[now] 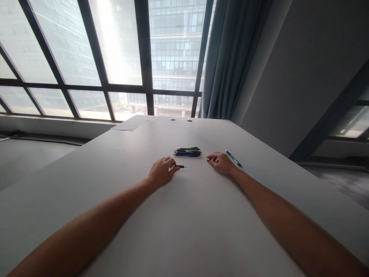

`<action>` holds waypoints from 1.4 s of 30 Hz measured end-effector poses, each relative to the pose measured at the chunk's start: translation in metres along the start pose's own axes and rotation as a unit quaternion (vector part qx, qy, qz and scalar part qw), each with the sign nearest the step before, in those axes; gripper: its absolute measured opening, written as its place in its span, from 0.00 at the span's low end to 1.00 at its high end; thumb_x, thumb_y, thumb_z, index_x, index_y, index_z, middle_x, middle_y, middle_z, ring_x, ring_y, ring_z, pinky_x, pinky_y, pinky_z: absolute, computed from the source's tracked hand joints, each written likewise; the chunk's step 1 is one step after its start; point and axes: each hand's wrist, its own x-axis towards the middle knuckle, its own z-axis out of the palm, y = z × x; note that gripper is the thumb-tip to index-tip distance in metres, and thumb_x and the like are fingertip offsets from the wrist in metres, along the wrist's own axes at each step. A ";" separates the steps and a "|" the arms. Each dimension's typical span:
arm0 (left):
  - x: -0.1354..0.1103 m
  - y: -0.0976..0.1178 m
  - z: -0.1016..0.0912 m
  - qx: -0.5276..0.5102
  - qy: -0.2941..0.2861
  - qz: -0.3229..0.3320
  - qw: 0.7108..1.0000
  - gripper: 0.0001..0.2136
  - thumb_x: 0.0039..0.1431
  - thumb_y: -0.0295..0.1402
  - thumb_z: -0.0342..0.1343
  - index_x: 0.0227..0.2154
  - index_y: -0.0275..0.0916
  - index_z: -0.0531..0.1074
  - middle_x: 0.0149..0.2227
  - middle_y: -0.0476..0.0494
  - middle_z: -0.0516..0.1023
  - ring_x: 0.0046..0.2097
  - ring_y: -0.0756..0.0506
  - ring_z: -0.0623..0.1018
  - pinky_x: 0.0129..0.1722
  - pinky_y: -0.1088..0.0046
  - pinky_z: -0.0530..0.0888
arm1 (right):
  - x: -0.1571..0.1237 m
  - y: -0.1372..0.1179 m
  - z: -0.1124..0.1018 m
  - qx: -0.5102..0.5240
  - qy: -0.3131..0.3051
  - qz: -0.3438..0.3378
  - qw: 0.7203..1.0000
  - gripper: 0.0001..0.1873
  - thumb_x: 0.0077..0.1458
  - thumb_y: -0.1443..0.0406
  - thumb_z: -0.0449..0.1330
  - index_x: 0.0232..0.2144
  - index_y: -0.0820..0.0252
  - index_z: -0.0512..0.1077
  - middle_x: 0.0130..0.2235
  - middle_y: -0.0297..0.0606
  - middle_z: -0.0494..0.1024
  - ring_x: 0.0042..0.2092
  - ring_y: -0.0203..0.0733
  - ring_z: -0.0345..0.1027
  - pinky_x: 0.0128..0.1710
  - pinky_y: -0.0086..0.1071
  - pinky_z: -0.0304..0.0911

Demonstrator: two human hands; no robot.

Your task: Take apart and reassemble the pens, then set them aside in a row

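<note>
Both forearms rest on the counter (184,223). The left hand (162,171) is curled, its grip pinched on the rear end of a black pen (181,166) that lies flat, tip pointing right. The right hand (221,162) has its fingertips at a small dark piece (208,160); whether the grip is clenched on it I cannot tell. A cluster of pens (187,152) lies just beyond, between the hands, and a green pen (233,158) lies beside the right wrist.

Judgement: the step is handling the black pen, and joining the piece to it would call for tip-to-tip alignment.

Open tabletop (184,231) near side & left; pen cluster (187,152) ctr, green pen (233,158) just rt, paper (131,124) at far edge
</note>
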 end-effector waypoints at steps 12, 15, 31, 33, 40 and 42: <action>0.000 0.000 0.002 -0.022 0.020 0.008 1.000 0.10 0.63 0.39 0.49 0.36 0.41 0.72 0.37 0.44 0.76 0.36 0.45 0.74 0.36 0.70 0.70 | -0.015 -0.074 0.009 0.025 0.095 -0.158 0.983 0.09 0.56 0.63 0.58 0.38 0.59 0.75 0.40 0.43 0.76 0.43 0.46 0.69 0.46 0.41 0.65; 0.000 0.001 0.002 -0.038 0.029 0.024 0.999 0.09 0.63 0.38 0.49 0.36 0.41 0.72 0.36 0.43 0.76 0.36 0.46 0.74 0.36 0.70 0.70 | -0.025 -0.101 0.018 0.037 0.058 -0.198 0.978 0.10 0.56 0.62 0.61 0.40 0.57 0.75 0.41 0.43 0.77 0.42 0.45 0.70 0.45 0.41 0.65; -0.002 -0.002 0.001 -0.023 0.033 0.000 0.999 0.09 0.64 0.37 0.48 0.34 0.41 0.71 0.35 0.44 0.76 0.35 0.46 0.74 0.33 0.71 0.68 | -0.020 -0.091 0.009 0.084 0.109 -0.155 0.978 0.05 0.55 0.64 0.60 0.30 0.58 0.76 0.33 0.40 0.78 0.37 0.44 0.70 0.39 0.38 0.66; -0.002 -0.003 0.002 -0.014 0.029 -0.018 0.999 0.08 0.64 0.36 0.47 0.35 0.41 0.70 0.35 0.44 0.77 0.34 0.45 0.75 0.31 0.71 0.67 | -0.018 -0.084 0.003 0.091 0.130 -0.138 0.978 0.05 0.54 0.64 0.60 0.30 0.58 0.75 0.32 0.40 0.77 0.35 0.43 0.70 0.36 0.37 0.66; -0.001 0.001 0.002 0.018 0.002 -0.033 0.999 0.11 0.63 0.43 0.49 0.39 0.43 0.69 0.35 0.46 0.78 0.34 0.45 0.76 0.30 0.72 0.65 | -0.021 -0.091 0.006 0.105 0.100 -0.137 0.980 0.05 0.53 0.64 0.60 0.29 0.58 0.74 0.32 0.39 0.77 0.32 0.41 0.69 0.32 0.35 0.65; 0.000 0.003 -0.001 0.034 -0.009 -0.023 0.999 0.16 0.62 0.49 0.49 0.38 0.42 0.69 0.33 0.45 0.77 0.33 0.45 0.76 0.29 0.72 0.65 | -0.025 -0.101 0.010 0.105 0.087 -0.146 0.980 0.05 0.53 0.65 0.59 0.29 0.58 0.74 0.31 0.39 0.77 0.32 0.40 0.69 0.33 0.34 0.65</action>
